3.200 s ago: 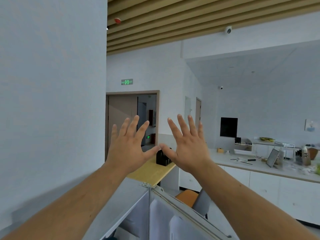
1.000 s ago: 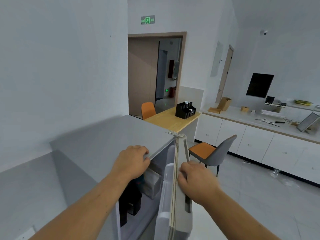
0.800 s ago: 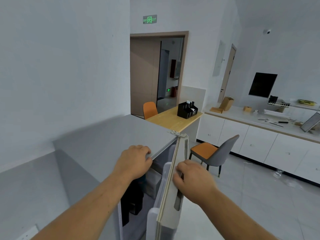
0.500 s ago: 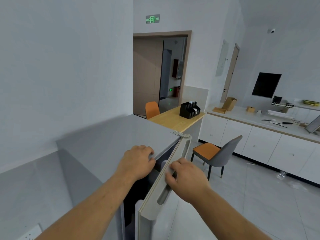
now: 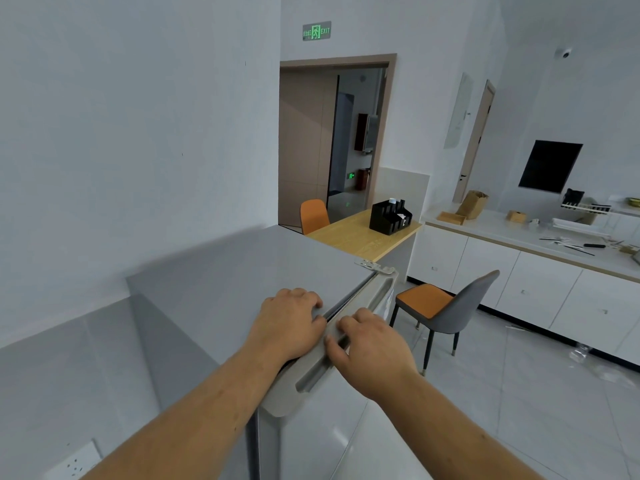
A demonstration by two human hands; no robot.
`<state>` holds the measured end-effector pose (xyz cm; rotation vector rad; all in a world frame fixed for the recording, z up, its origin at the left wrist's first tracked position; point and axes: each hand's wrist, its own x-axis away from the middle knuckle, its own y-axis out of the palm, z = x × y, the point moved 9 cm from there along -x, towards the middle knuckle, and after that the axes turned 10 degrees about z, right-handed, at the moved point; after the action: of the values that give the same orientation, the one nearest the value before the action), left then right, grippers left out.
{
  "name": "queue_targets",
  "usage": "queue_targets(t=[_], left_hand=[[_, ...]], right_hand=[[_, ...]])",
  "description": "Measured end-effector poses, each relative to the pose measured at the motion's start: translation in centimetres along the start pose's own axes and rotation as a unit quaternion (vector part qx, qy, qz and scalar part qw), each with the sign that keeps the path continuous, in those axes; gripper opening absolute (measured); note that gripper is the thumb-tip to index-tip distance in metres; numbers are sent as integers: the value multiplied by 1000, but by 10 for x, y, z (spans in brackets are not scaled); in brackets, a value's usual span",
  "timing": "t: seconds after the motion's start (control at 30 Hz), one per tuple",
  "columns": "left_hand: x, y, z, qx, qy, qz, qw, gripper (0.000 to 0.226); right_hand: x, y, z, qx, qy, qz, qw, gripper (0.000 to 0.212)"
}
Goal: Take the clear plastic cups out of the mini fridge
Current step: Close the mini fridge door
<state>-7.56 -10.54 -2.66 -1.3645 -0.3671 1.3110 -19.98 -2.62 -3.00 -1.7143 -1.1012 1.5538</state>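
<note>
The grey mini fridge (image 5: 242,271) stands right below me against the wall. Its door (image 5: 311,379) is swung almost fully against the cabinet, hinged at the far right corner, with only a thin dark gap left. My left hand (image 5: 289,323) lies on the fridge top with its fingers curled over the front edge. My right hand (image 5: 370,348) grips the recessed handle along the top of the door. The inside of the fridge is hidden, and no clear plastic cups are in view.
A grey chair with an orange seat (image 5: 440,306) stands just right of the fridge. Behind it are a wooden table (image 5: 360,233) with a black organiser (image 5: 389,216) and a long white counter (image 5: 519,271). A wall socket (image 5: 74,462) is low on the left.
The fridge door has swung from wide open to nearly closed, with my right hand on its top handle. My left hand has stayed on the fridge top edge.
</note>
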Motion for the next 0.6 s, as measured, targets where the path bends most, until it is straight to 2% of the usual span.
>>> queue_targets(t=[0.6], left_hand=[[0,2,-1,-13,5,10,1000,37]], right_hand=[[-7,6,-8,13,18,-8,1000,46]])
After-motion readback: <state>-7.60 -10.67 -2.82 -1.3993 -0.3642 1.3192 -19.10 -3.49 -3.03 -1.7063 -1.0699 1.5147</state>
